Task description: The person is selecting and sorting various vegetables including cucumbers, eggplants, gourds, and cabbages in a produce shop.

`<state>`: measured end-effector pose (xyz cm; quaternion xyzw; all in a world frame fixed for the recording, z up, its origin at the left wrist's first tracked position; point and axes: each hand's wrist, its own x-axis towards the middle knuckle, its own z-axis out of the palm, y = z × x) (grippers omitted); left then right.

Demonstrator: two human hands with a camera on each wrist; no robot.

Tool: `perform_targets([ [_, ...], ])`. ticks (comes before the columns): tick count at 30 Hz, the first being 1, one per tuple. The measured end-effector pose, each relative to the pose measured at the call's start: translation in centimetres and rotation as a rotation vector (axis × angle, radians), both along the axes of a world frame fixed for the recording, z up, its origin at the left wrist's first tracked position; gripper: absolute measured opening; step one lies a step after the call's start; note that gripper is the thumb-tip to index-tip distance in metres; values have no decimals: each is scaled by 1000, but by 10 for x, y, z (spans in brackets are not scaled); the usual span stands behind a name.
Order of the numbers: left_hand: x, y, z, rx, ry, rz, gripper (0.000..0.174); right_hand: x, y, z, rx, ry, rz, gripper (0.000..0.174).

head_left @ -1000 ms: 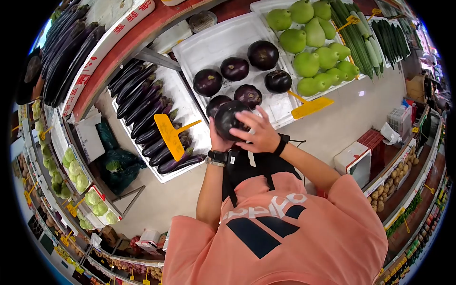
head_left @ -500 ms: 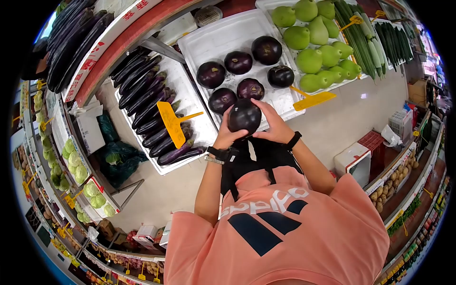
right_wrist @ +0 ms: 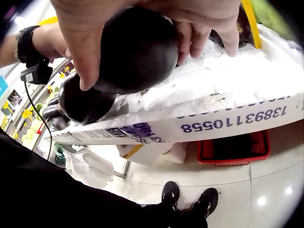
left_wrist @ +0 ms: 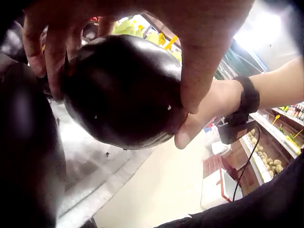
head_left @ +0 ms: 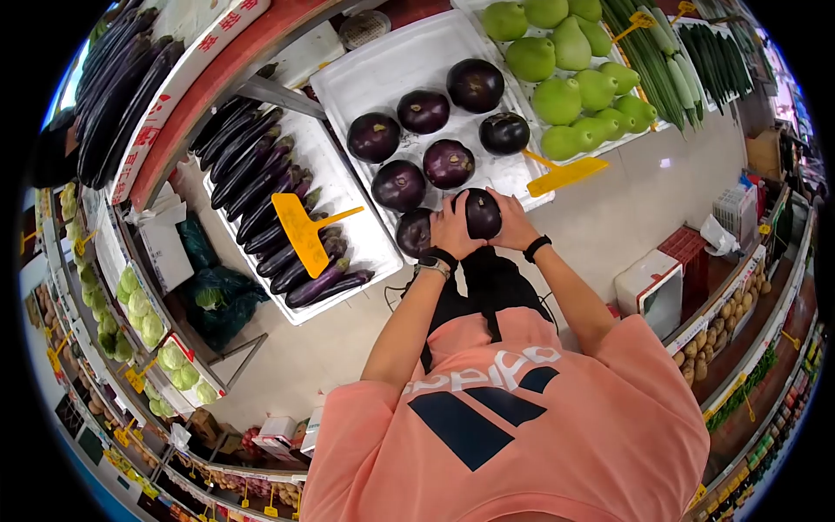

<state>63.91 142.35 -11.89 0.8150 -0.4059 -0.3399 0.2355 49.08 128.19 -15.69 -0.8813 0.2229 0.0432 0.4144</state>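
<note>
Both hands hold one round dark eggplant (head_left: 482, 214) over the near edge of a white foam tray (head_left: 339, 87). My left hand (head_left: 455, 230) grips its left side, and my right hand (head_left: 517, 228) curls round its right side. In the left wrist view the glossy eggplant (left_wrist: 123, 92) lies between fingers and thumb. The right wrist view shows it (right_wrist: 137, 52) above the tray's printed wall (right_wrist: 213, 118). Another round eggplant (head_left: 414, 232) sits in the tray corner beside my left hand. Several more, such as one (head_left: 449, 163), lie farther in.
Long eggplants (head_left: 261, 191) fill a tray at the left, with a yellow price tag (head_left: 302, 233) over them. Green gourds (head_left: 557, 101) lie at the back right, near another yellow tag (head_left: 567, 176). A red basket (right_wrist: 233, 148) stands on the floor below the tray.
The held eggplant has moved right and slightly down, with both hands round it. A round eggplant now shows at the tray corner, left of the hands. The view has shifted slightly.
</note>
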Motion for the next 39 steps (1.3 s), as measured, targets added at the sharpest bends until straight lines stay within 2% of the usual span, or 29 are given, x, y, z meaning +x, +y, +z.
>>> perform_targets([
  [5, -2, -2, -32, 61, -44, -36, 116, 5, -5, -1, -51, 25, 34, 110],
  [11, -9, 13, -45, 19, -75, -64, 105, 10, -7, -4, -131, 13, 97, 102],
  [14, -16, 17, -28, -57, -321, -44, 98, 14, -5, -15, -65, -133, 62, 96],
  [16, -15, 21, -30, -85, -314, -50, 96, 16, -4, -13, -117, -156, 89, 95],
  [17, -17, 22, -33, -86, -310, -43, 96, 16, -5, -10, -91, -144, 90, 96],
  [18, -17, 22, -31, -57, -301, -45, 96, 12, -1, -14, -165, -106, 83, 98],
  [21, -19, 27, -33, 32, -273, -49, 92, -1, -3, 12, -72, 38, 44, 98],
  [23, -19, 35, -30, 40, -277, -50, 88, -31, -14, 26, 75, 48, 16, 87],
  [24, -18, 38, -29, 31, -286, -48, 86, -52, -24, 25, 191, 47, -8, 75],
  [25, -17, 42, -27, 32, -289, -34, 85, -70, -37, 38, 166, 131, -28, 59],
  [26, -17, 46, -27, 10, -292, -23, 83, -89, -51, 47, 343, 104, -153, 45],
  [27, -17, 50, -26, -7, -294, -19, 81, -104, -68, 67, 365, 99, -242, 35],
  [29, -16, 55, -19, -20, -305, -10, 78, -125, -112, 97, 194, 5, -406, 32],
  [31, -16, 60, -20, -16, -315, -8, 77, -108, -157, 156, 47, -187, -575, 24],
  [32, -16, 62, -20, -13, -318, -9, 77, -85, -174, 197, -86, -297, -567, 21],
  [33, -18, 63, -20, -2, -321, -2, 77, -61, -190, 240, -262, -242, -503, 26],
  [34, -18, 64, -19, 11, -326, 2, 76, -32, -201, 276, -294, -365, -421, 33],
  [35, -18, 66, -18, 24, -332, 6, 76, 10, -196, 322, -256, -508, -358, 44],
  [36, -19, 66, -17, 37, -346, 20, 77, 42, -189, 364, -266, -512, -247, 55],
  [39, -22, 67, -22, 72, -373, 52, 77, 142, -148, 458, -438, -627, 63, 65],
])
